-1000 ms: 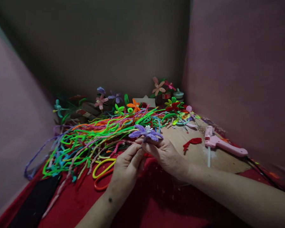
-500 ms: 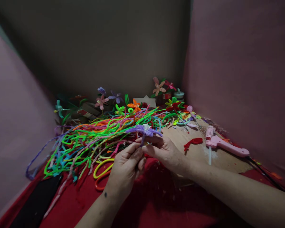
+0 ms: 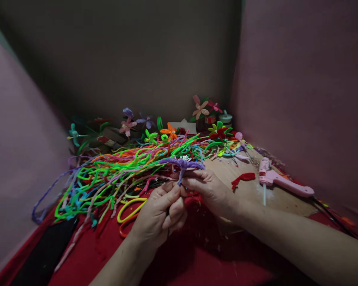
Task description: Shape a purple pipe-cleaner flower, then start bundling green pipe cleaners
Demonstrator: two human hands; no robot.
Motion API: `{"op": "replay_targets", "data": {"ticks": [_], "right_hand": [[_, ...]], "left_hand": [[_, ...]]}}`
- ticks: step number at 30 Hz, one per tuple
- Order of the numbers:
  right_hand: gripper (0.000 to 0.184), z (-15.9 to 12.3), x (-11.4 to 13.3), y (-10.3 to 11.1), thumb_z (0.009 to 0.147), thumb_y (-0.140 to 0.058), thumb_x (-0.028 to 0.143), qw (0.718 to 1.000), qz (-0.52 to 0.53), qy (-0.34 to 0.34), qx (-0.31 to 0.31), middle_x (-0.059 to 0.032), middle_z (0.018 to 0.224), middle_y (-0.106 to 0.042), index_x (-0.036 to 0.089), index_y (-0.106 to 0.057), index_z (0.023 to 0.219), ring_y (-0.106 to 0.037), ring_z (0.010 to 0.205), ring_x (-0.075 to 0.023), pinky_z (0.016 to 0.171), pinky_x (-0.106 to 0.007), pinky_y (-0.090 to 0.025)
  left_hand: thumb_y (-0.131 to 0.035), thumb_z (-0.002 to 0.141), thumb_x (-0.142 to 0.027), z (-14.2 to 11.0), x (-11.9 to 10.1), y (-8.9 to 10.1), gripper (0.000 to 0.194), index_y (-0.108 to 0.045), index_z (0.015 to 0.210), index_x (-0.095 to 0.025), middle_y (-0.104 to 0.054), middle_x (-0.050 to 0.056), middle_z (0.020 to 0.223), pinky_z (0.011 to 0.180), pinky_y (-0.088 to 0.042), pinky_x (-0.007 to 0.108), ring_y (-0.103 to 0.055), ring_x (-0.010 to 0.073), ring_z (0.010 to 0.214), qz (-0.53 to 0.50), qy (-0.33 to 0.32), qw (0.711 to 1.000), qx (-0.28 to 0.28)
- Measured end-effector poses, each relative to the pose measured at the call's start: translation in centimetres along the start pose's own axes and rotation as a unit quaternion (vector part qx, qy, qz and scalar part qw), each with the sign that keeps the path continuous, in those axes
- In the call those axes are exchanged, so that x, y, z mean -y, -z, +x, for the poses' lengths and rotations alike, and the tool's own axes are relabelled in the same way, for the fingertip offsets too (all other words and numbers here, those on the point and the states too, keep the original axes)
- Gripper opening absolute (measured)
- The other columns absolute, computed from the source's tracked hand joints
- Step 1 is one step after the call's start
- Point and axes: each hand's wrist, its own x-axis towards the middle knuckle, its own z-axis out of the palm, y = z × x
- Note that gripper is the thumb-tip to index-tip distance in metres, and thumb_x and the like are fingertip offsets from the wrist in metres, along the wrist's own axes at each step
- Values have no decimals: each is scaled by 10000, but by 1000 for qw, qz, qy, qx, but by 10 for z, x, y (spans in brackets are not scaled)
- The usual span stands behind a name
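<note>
In the middle of the head view is a purple pipe-cleaner flower (image 3: 183,167) with a tuft of white stamens on top and petals spread sideways. My left hand (image 3: 161,208) pinches its stem between thumb and fingertips, just below the petals. From the right, my right hand (image 3: 209,186) grips at the flower's base, thumb in front and fingers behind under the right-hand petal; its far fingertips are partly hidden. Just left of my left hand, the yellow and orange handle loops (image 3: 128,212) of what look like scissors rest on the red cloth (image 3: 197,254).
A heap of colourful pipe cleaners (image 3: 116,171) spreads to the left. A pink glue gun (image 3: 286,182) lies on a brown board (image 3: 244,194) at right, near a red pipe-cleaner piece (image 3: 244,179). Finished flowers (image 3: 200,109) stand at the back. A black flat object (image 3: 44,252) lies front left.
The flower has tilted so its stem now shows in front and the white tuft is less exposed. My left hand has shifted its pinch slightly lower on the stem.
</note>
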Motion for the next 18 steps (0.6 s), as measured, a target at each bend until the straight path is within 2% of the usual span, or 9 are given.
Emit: {"op": "replay_targets", "data": {"ticks": [2, 5, 8, 10, 14, 18], "right_hand": [[219, 0, 0, 0, 788, -650, 276, 1000, 3, -12, 2, 22, 640, -580, 177, -715, 973, -466, 596, -73, 626, -208, -390], [181, -2, 2, 0, 786, -652, 264, 999, 29, -7, 22, 7, 697, -614, 186, -721, 934, -488, 613, -77, 654, -214, -406], [156, -2, 4, -1, 777, -660, 256, 998, 48, 12, 30, -8, 809, -647, 208, -717, 914, -524, 658, -88, 687, -226, -429], [157, -3, 5, -1, 764, -673, 264, 999, 47, 10, 20, -6, 809, -640, 207, -714, 905, -523, 660, -90, 680, -225, -431], [184, -2, 4, -3, 729, -699, 300, 998, 54, 7, -12, 10, 683, -603, 184, -718, 870, -527, 646, -102, 671, -233, -442], [153, -2, 2, -5, 699, -718, 279, 997, 52, 32, -54, 2, 744, -657, 196, -727, 827, -578, 714, -124, 761, -261, -459]], "left_hand": [[-569, 833, -282, 0, 0, 2, 163, -566, 731, -154, -365, -107, 374, 288, -257, 124, -102, 3, 268, -20, 12, 999, 22], [-563, 838, -293, 0, 1, 4, 167, -562, 733, -164, -344, -112, 372, 284, -257, 124, -100, 5, 262, -32, 21, 998, 48], [-552, 844, -324, 0, 1, 4, 191, -562, 738, -165, -339, -108, 373, 290, -247, 126, -122, 8, 262, -15, 22, 998, 54], [-544, 845, -347, -1, 0, 3, 211, -560, 745, -163, -348, -101, 368, 297, -233, 129, -146, 12, 269, 18, 13, 999, 48], [-553, 835, -377, -2, -2, -1, 228, -542, 767, -159, -420, -77, 421, 334, -228, 146, -255, 27, 311, 152, -35, 988, -17], [-597, 800, -369, -2, 1, -4, 208, -569, 865, -173, -475, -61, 533, 389, -298, 162, -374, 52, 409, 325, -108, 934, -102]]}}
